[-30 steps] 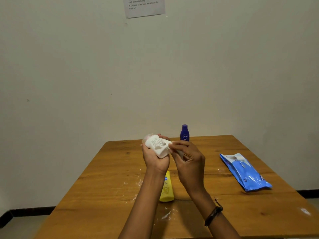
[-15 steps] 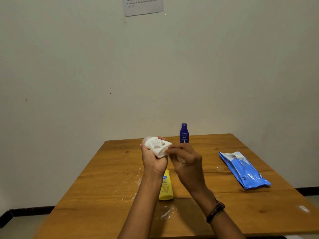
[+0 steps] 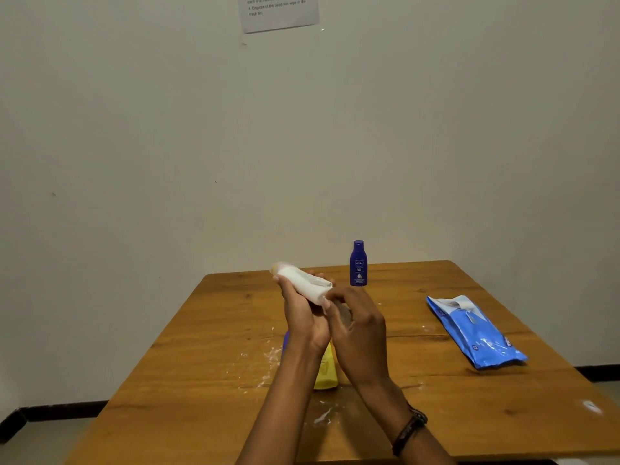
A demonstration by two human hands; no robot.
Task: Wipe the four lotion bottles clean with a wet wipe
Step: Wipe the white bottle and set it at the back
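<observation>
Just below the middle of the frame, the left hand (image 3: 303,318) is raised off the table (image 3: 436,414), its fingers curled round the white lotion bottle (image 3: 297,278). The bottle is tilted, with its pale cap toward the upper left, so its long side and lower end are turned toward the other hand. The right hand (image 3: 360,333) sits touching it on the right. Its fingertips are drawn together at the bottle's lower end, and they seem to pinch the wet wipe (image 3: 321,297) against the plastic. Blur merges wipe and bottle into one white shape, so exactly where the cloth ends cannot be told. Holding the bottle in the air rather than on the wood probably lets one hand turn it while the other rubs, and keeps it away from the white smears (image 3: 263,364) on the tabletop below the wrists. A yellow bottle (image 3: 324,375) lies flat under the forearms, close at hand, and a sliver of something blue-violet (image 3: 286,344) shows behind the left wrist, too hidden to identify. The dark blue bottle (image 3: 358,263) stands upright at the table's far edge, well apart from the hands and out of the working space. The blue wipes pack (image 3: 476,333) lies to the right, near the right hand. A printed sheet (image 3: 278,11) is stuck to the wall at the top of the frame.
</observation>
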